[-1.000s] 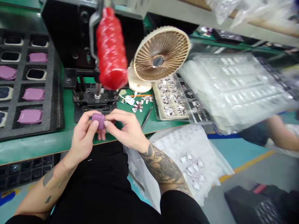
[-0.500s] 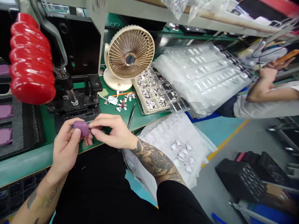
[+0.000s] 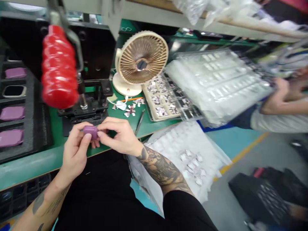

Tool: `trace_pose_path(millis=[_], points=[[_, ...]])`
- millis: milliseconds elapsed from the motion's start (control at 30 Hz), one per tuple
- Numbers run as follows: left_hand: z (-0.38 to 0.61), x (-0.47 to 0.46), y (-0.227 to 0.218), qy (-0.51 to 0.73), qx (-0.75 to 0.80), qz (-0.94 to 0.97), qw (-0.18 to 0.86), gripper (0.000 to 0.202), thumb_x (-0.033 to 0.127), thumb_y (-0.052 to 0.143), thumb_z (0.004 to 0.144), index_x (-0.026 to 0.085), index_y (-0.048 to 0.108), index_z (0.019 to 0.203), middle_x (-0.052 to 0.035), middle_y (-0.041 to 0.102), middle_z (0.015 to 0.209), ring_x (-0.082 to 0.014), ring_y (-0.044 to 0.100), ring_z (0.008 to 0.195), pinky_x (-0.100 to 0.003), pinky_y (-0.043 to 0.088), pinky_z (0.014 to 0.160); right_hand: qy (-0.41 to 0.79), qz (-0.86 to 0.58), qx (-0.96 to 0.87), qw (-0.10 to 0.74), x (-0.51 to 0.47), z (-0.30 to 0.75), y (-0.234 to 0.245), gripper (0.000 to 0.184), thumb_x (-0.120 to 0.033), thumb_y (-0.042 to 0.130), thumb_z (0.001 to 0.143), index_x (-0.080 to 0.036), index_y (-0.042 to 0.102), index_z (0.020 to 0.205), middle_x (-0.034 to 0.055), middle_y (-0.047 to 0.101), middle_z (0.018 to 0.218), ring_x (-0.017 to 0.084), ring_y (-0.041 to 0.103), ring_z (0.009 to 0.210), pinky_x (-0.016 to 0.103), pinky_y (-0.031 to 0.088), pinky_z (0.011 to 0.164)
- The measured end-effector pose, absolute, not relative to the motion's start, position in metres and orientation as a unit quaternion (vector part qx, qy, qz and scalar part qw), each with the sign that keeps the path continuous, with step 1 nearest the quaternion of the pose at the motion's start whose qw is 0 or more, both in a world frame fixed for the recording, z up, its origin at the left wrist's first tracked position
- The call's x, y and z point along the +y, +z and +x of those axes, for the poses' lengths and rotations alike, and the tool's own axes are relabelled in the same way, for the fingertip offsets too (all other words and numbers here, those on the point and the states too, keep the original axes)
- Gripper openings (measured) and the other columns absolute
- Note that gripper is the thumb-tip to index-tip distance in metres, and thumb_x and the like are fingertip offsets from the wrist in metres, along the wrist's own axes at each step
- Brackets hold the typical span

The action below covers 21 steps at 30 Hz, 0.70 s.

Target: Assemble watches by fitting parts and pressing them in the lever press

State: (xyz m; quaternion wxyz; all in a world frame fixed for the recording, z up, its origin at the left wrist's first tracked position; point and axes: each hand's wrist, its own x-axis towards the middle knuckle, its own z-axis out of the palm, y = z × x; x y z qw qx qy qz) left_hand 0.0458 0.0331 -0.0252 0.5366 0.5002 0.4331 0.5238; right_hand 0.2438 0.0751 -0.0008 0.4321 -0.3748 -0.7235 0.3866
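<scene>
A small purple case with rounded corners (image 3: 90, 131) is held up over the bench's front edge. My left hand (image 3: 76, 149) grips it between thumb and fingers. At its right side, the thumb and forefinger of my right hand (image 3: 117, 134) pinch together against the case's edge; whether a small part sits between them I cannot make out. Just behind my hands is a black press fixture (image 3: 84, 112), below a red ribbed lever handle (image 3: 59, 69). A pair of tweezers (image 3: 140, 122) lies on the bench right of my hands.
A cream fan (image 3: 141, 64) stands behind small loose parts (image 3: 130, 110) and a sorting tray of parts (image 3: 163, 109). Stacked clear trays (image 3: 218, 86) lie rightward. A foam tray (image 3: 36, 128) holds purple cases at left. White sheeting (image 3: 166, 141) bears several small pieces. Another person's arm (image 3: 276, 99) is at right.
The view has shifted left, so everything appears farther right. The case has tipped slightly in my left hand, and my right fingers stay at its edge. The other person's arm has come lower.
</scene>
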Motion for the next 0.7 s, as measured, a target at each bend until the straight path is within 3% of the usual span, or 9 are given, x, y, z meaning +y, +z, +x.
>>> trace_pose_path(millis=[133,233,433,567,700], points=[[0.053,0.030,-0.026,0.489,0.506,0.543,0.458,0.031,0.042,0.078,0.110,0.022,0.069,0.132,-0.0008,0.078,0.094,-0.0142,0.075,0.075,-0.025,0.063,0.072,0.222,-0.420,-0.759,0.445,0.070,0.242,-0.013,0.021,-0.021,0.063,0.105,-0.018,0.083,0.102,0.0018,0.075,0.088,0.011,0.069,0.080,0.024,0.057,0.075],[0.058,0.028,-0.026,0.475,0.543,0.540,0.434,0.032,0.044,0.078,0.110,0.023,0.068,0.131,-0.0009,0.082,0.095,-0.0142,0.077,0.074,-0.024,0.063,0.072,0.170,-0.442,-0.772,0.424,0.067,0.243,-0.019,0.022,-0.020,0.062,0.105,-0.019,0.083,0.101,0.0009,0.077,0.090,0.010,0.070,0.081,0.023,0.056,0.074],[0.063,0.027,-0.020,0.498,0.522,0.503,0.476,0.033,0.046,0.078,0.110,0.025,0.061,0.129,-0.0031,0.087,0.111,-0.0176,0.081,0.079,-0.030,0.065,0.075,0.076,-0.473,-0.783,0.397,0.076,0.284,-0.014,0.021,-0.022,0.061,0.110,-0.019,0.082,0.106,0.0022,0.079,0.095,0.010,0.072,0.085,0.024,0.057,0.081],[0.062,0.027,-0.021,0.494,0.512,0.508,0.485,0.032,0.046,0.077,0.110,0.024,0.062,0.128,-0.0040,0.087,0.111,-0.0189,0.081,0.081,-0.032,0.064,0.075,-0.116,-0.604,-0.753,0.233,0.097,0.338,-0.004,0.029,-0.026,0.055,0.117,-0.018,0.082,0.110,0.0087,0.078,0.102,0.019,0.068,0.090,0.035,0.051,0.085],[0.058,0.027,-0.028,0.465,0.506,0.537,0.489,0.032,0.048,0.076,0.110,0.024,0.066,0.130,-0.0055,0.088,0.112,-0.0197,0.080,0.084,-0.034,0.063,0.077,-0.162,-0.653,-0.734,0.094,0.108,0.378,0.007,0.034,-0.017,0.048,0.115,-0.015,0.080,0.127,0.0135,0.078,0.115,0.024,0.066,0.101,0.038,0.050,0.091]])
